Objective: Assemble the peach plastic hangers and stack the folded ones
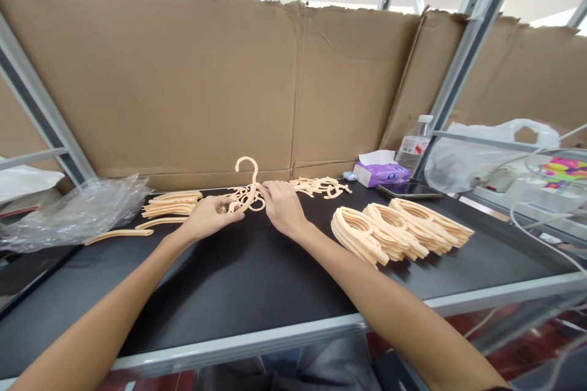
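A beige plastic hanger hook piece (255,178) stands upright between my two hands, its curved hook pointing up. My left hand (208,217) has its thumb and fingers closed on the lower left part of the piece. On the other side, my right hand (282,204) pinches it with bent fingers; the fingertips are partly hidden. Right behind the hands lies a loose heap of beige hook pieces (321,187). Beside my left hand are stacked beige hanger arms (172,201), with a single hanger arm (119,234) lying apart further left.
Stacks of folded beige hangers (394,229) lie on the black tabletop (257,293) at right. Behind them are a purple tissue pack (383,173), a phone (409,189) and a bottle (415,145). Crumpled clear plastic (87,211) lies left. A cardboard wall (192,85) closes the back.
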A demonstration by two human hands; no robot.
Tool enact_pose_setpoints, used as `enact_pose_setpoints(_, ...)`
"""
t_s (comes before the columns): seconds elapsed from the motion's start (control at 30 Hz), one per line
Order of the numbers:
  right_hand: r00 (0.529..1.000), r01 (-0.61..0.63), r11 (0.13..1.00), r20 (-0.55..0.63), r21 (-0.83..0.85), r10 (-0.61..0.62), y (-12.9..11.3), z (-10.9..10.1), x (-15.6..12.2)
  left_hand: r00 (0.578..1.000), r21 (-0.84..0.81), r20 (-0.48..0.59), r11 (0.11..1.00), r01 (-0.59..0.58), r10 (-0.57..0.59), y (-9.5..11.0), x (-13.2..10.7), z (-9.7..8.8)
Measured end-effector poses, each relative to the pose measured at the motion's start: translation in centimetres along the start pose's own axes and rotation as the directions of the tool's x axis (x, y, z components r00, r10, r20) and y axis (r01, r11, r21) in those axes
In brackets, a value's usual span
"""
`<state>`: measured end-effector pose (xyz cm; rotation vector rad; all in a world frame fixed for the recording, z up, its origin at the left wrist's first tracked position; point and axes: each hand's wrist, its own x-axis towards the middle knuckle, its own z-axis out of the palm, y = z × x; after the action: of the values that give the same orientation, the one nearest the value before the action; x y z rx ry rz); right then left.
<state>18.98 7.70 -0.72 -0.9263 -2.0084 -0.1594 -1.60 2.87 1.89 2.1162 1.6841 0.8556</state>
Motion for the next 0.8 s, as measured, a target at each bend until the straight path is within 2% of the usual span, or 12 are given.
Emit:
enact_pose_setpoints(0.13,0.999,0.020,0.999,-0.033,0.033,-0.018,-0.1,0.0,0.0,1.000,0.061,-0.007,0.998,-0.015,0.016,0.1,-0.1,0.0)
enact_pose_setpoints(0.27,0.990,0.021,0.997,-0.141,0.070,-0.011,-0.6,-0.3,0.0,0.998,0.045,-0.064,0.999,-0.009,0.012,-0.1,-0.1,0.1)
enact_pose_setpoints(0.33,0.988,0.005,0.995,-0.152,0.101,0.011,-1.0,-0.4,0.0,0.995,0.023,-0.097,1.000,0.003,-0.001,-0.1,-0.1,0.1)
enact_pose_setpoints(0.4,0.996,-0.032,0.983,-0.082,0.182,0.047,-1.4,-0.3,-0.1,0.993,0.000,-0.116,1.000,-0.010,0.010,-0.1,-0.1,0.1)
enact_pose_setpoints(0.47,0.990,-0.143,0.940,0.059,0.310,0.131,-1.7,-0.1,-0.2,0.992,-0.010,-0.123,0.999,-0.038,0.036,0.1,-0.2,0.2)
enact_pose_setpoints(0.57,0.923,-0.375,0.779,0.275,0.502,0.268,-2.1,0.5,-0.3,0.993,-0.014,-0.091,0.997,-0.082,0.080,0.8,-0.5,0.7)
enact_pose_setpoints(0.63,0.878,-0.474,0.647,0.377,0.598,0.295,-2.1,0.8,-0.3,0.994,-0.032,-0.043,0.994,-0.105,0.104,1.3,-0.7,1.2)
enact_pose_setpoints(0.7,0.850,-0.523,0.553,0.442,0.649,0.285,-2.0,1.0,-0.2,0.993,-0.041,-0.017,0.993,-0.114,0.113,1.7,-0.9,1.5)
enact_pose_setpoints(0.8,0.838,-0.543,0.508,0.472,0.669,0.274,-1.9,1.2,-0.1,0.995,-0.013,-0.049,0.996,-0.090,0.089,1.7,-0.8,1.5)
